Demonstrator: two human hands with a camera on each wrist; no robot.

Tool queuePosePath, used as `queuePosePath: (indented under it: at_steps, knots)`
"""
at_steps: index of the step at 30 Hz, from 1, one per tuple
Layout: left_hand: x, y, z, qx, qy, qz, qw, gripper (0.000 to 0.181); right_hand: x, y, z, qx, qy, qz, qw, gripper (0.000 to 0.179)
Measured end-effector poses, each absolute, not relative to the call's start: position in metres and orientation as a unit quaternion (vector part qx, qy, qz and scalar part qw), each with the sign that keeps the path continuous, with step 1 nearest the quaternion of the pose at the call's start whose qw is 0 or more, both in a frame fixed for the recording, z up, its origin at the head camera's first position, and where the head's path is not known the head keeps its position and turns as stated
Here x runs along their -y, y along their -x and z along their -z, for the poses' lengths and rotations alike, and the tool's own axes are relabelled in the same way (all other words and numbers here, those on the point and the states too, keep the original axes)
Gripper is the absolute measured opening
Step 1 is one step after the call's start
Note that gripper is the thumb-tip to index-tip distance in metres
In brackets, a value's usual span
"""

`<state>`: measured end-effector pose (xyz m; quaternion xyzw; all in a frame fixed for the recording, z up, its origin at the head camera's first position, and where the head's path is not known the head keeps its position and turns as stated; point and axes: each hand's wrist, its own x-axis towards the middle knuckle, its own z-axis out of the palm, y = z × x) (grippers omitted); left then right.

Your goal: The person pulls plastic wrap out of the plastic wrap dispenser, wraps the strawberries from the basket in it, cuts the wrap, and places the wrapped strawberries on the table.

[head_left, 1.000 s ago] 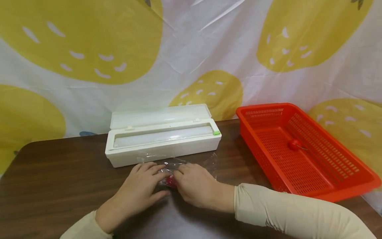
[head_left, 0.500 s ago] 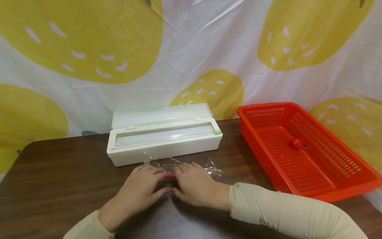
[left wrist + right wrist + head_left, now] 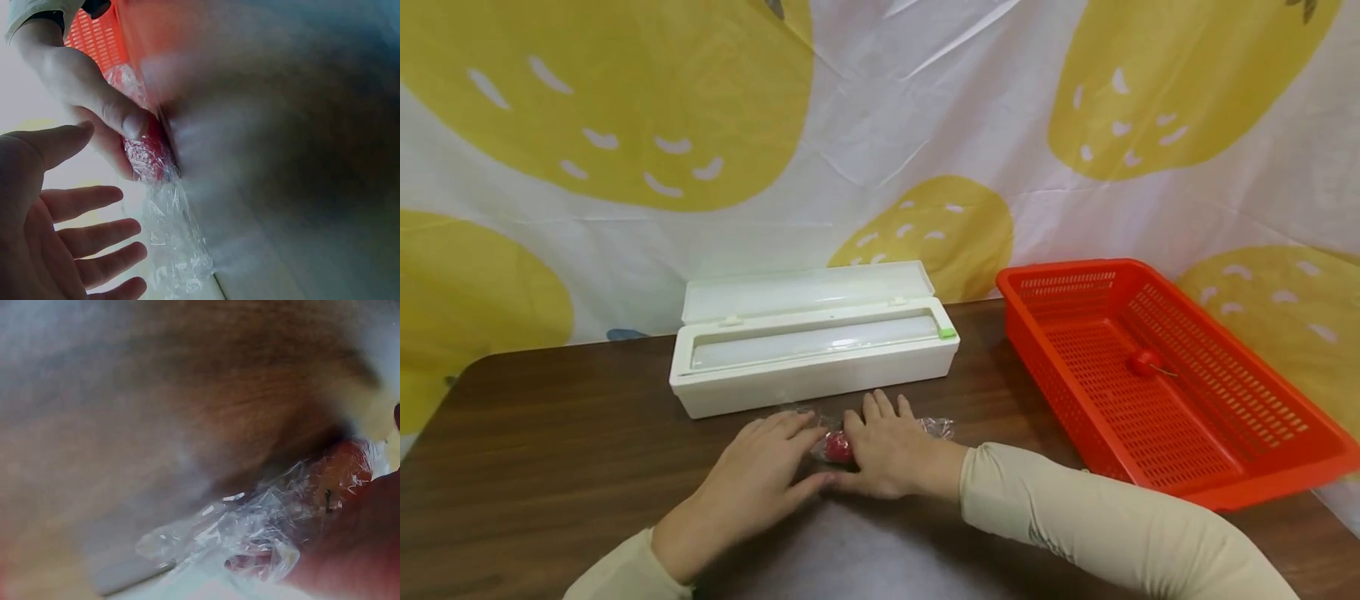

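Observation:
A small red fruit (image 3: 838, 447) in crinkled clear plastic wrap (image 3: 937, 427) lies on the table in front of the white box. My right hand (image 3: 891, 454) reaches over it from the right and holds it, with the thumb on the near side and the fingers stretched away. The left wrist view shows that thumb against the wrapped fruit (image 3: 150, 147). My left hand (image 3: 760, 462) hovers on the left, its fingers spread and loosely bent beside the wrap. Loose wrap (image 3: 172, 244) trails past its fingertips. The right wrist view shows a dark stem under the film.
The white cling-film box (image 3: 812, 379) stands behind the hands, lid (image 3: 805, 293) up, a roll (image 3: 812, 340) inside and a green slider (image 3: 947, 332) at its right end. Right of it, a red basket (image 3: 1060, 392) holds another red stemmed fruit (image 3: 1145, 362). A lemon-print cloth (image 3: 880, 142) hangs behind.
My right hand's fingers have straightened and spread away from me. The wrap's right end, loose before, now lies lower and more gathered. More of the red fruit shows; my left hand stays nearly in place.

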<state>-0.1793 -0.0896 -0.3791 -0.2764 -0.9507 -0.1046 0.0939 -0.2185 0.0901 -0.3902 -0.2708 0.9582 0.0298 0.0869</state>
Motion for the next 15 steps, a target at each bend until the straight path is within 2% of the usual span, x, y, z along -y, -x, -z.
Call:
queuePosePath:
  at_steps: [4, 10, 15]
  knots:
    - [0.090, 0.179, 0.380, 0.960, 0.251, 0.104, 0.068, 0.055, -0.095, 0.214, 0.391, -0.930, 0.350, 0.002, 0.115, 0.091]
    - [0.087, 0.177, 0.377, 0.973, 0.205, 0.103, -0.013, 0.054, -0.096, 0.207, 0.386, -0.869, 0.471, 0.006, 0.151, 0.093]
    - [0.081, 0.175, 0.375, 0.975, 0.188, 0.117, -0.028, 0.061, -0.098, 0.208, 0.373, -0.864, 0.486, -0.030, 0.124, 0.093]
